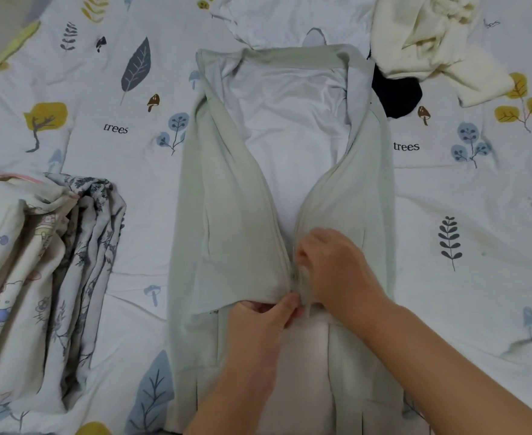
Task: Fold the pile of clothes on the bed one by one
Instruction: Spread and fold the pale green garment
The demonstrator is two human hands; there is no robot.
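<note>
A pale green garment (227, 215) with a white lining lies flat in the middle of the bed, its front panels spread open above and meeting lower down. My left hand (258, 321) pinches the edge of the left front panel where the two panels meet. My right hand (336, 271) pinches the edge of the right panel at the same spot, its fingers curled into the fabric. A cream garment (431, 42) lies crumpled at the upper right, with a black item (396, 95) partly under it. A white garment (283, 20) lies at the top.
A stack of printed fabrics (38, 277) sits on the left of the bed. The bedsheet (478, 230) is white with leaf, tree and mushroom prints and spreads out to the right and upper left.
</note>
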